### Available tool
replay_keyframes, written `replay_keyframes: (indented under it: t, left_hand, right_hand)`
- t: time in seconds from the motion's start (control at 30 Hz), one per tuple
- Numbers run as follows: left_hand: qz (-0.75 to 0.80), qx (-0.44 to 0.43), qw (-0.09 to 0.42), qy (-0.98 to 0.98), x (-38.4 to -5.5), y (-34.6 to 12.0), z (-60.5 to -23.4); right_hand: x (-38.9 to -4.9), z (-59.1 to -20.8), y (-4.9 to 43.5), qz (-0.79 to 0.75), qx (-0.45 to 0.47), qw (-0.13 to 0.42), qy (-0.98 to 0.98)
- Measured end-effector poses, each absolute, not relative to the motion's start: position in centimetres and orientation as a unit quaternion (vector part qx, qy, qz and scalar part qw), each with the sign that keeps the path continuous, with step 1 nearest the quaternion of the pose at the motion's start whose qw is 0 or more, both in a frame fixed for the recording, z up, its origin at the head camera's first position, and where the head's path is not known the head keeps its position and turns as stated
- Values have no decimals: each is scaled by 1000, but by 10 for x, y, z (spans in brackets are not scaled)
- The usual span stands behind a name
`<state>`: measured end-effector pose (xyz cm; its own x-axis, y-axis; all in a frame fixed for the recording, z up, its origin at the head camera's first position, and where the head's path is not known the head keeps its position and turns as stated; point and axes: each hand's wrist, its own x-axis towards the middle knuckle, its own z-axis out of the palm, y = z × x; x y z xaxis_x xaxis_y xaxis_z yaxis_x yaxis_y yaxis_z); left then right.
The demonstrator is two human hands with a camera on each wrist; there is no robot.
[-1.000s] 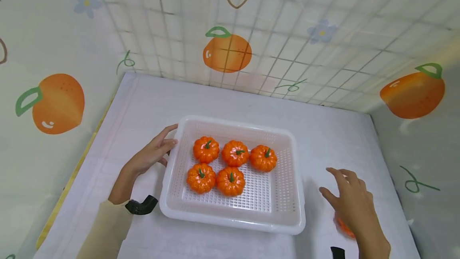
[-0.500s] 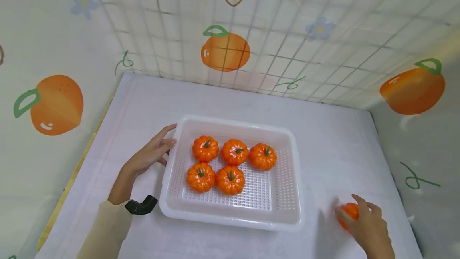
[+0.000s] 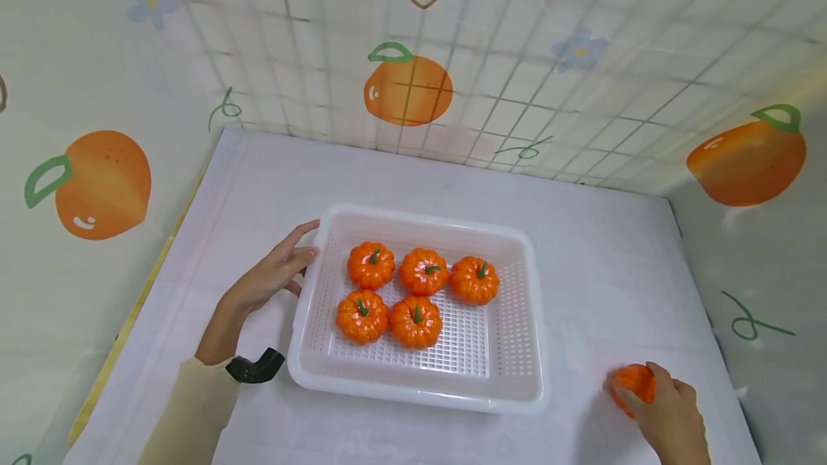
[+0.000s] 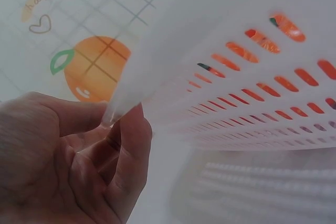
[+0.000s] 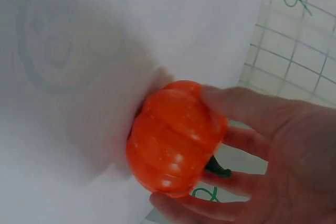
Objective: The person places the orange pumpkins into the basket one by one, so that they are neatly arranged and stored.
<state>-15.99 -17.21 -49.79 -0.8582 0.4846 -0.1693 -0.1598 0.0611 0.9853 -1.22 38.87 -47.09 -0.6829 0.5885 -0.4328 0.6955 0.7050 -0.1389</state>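
A white plastic basket [image 3: 413, 397] with perforated walls holds several small orange pumpkins [image 3: 416, 322] with green stems, set in two rows. At its left side my left hand [image 3: 274, 271] pinches the rim between thumb and fingers, which the left wrist view shows close up. To the right of the basket, my right hand [image 3: 672, 407] grips another orange pumpkin [image 5: 176, 137] low over the table. In the right wrist view the thumb lies on one side of this pumpkin and the fingers curl round the other, with its green stem towards the palm.
The basket stands on a table covered with a white cloth [image 3: 446, 181]. Behind and at both sides rise pale curtains printed with oranges [image 3: 410, 92] and grid lines. A black band [image 3: 255, 367] sits on the left wrist.
My right hand has come down onto the lone pumpkin at the right and closed its fingers round it. My left hand and the basket have stayed in place.
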Motion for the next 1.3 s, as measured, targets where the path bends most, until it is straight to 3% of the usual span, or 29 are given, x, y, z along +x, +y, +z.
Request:
replay_keyframes:
  t: [0.33, 0.57, 1.3]
  left_hand:
    - [676, 120, 238, 687, -162, -171, -495]
    - [676, 120, 240, 686, -162, -171, -496]
    - [676, 119, 239, 687, -160, -172, -496]
  right_hand:
    - [-14, -468, 391, -152, 346, 169, 910]
    - [-18, -465, 389, -155, 323, 132, 924]
    - [-38, -420, 363, -157, 143, 36, 976]
